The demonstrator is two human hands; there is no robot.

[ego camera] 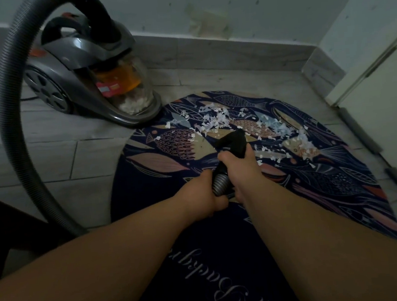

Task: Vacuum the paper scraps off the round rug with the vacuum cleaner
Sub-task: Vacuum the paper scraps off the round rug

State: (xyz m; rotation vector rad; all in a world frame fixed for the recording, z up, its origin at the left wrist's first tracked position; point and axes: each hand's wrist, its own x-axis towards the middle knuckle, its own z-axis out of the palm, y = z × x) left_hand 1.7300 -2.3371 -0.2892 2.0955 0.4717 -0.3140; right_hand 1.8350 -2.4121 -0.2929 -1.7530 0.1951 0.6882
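Both hands meet over the middle of the round rug (161,183). The left hand (203,194) has its grip clenched round the ribbed grey hose (12,124), and just ahead of it the right hand (239,168) has its grip wrapped round the black nozzle (234,140). The nozzle points toward the rug's far edge; whether its tip touches the rug cannot be told. White paper scraps (216,120) lie strewn over the rug's far half, the nearest right beside the nozzle tip. The vacuum cleaner (80,64) stands on the tiled floor (48,160) by the rug's far-left edge, with white bits showing in its clear bin (132,101). The hose arcs high to the left.
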